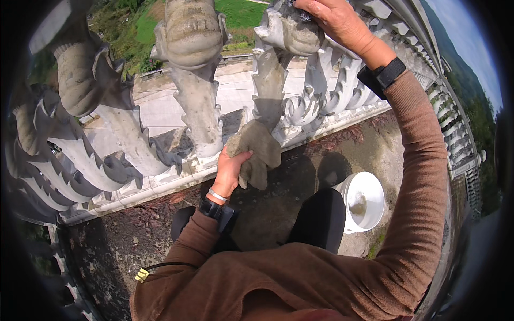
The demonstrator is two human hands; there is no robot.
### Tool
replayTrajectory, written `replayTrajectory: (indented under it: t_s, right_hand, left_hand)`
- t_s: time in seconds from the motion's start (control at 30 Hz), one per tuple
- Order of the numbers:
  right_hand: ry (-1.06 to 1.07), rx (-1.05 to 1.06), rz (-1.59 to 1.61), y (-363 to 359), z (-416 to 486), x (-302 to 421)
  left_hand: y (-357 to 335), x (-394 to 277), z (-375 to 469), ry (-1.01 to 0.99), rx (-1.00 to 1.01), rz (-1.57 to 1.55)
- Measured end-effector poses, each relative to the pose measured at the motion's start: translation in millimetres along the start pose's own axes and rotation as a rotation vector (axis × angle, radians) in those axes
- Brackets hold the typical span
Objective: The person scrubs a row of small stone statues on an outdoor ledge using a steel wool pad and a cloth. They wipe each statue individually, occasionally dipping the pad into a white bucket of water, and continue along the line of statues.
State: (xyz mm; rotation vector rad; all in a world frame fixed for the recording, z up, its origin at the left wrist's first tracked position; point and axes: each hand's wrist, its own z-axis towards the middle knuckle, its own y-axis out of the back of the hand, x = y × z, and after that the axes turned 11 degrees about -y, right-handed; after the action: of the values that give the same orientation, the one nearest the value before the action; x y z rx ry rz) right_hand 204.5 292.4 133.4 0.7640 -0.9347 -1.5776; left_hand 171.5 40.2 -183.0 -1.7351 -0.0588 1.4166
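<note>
My left hand (229,170) grips a wet, grey-brown cloth (259,154) at the foot of a carved concrete baluster (270,88). Up at the top edge of the view, my right hand (337,20) holds a dark, shiny scouring pad (303,15) against the upper part of the same baluster. Its bulging middle looks damp and stained. To its left stands another scalloped baluster (192,40), grey-brown above and paler below. Part of the pad is hidden by my fingers.
A white plastic bucket (364,202) with some murky water stands beside my right knee. The balusters rise from a pale stone kerb (148,190) that runs across the view. Dry reddish leaves (341,136) lie along it on the wet, dirty floor. Beyond the railing are paving and grass.
</note>
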Motion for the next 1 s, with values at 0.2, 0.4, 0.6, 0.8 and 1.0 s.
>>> replayTrajectory:
  t_s: [0.2,0.4,0.6,0.8,1.0]
  right_hand:
    - [0.519,-0.361,-0.073,2,-6,-21]
    - [-0.282,0.188,0.409,8,-5,-6]
    - [0.606,-0.518,-0.336,-4,-7,-45]
    - [0.615,-0.481,-0.205,-8,-9,-7]
    - [0.409,-0.565,-0.069,-17,-11,-2]
  left_hand:
    - [5,-9,0,-0.014,-0.006,0.027]
    - [6,-11,2,-0.045,0.015,0.020]
    - [5,-11,3,-0.050,0.010,0.029]
    - [4,-11,5,-0.001,-0.047,0.070]
    - [7,-4,10,-0.041,-0.029,0.027]
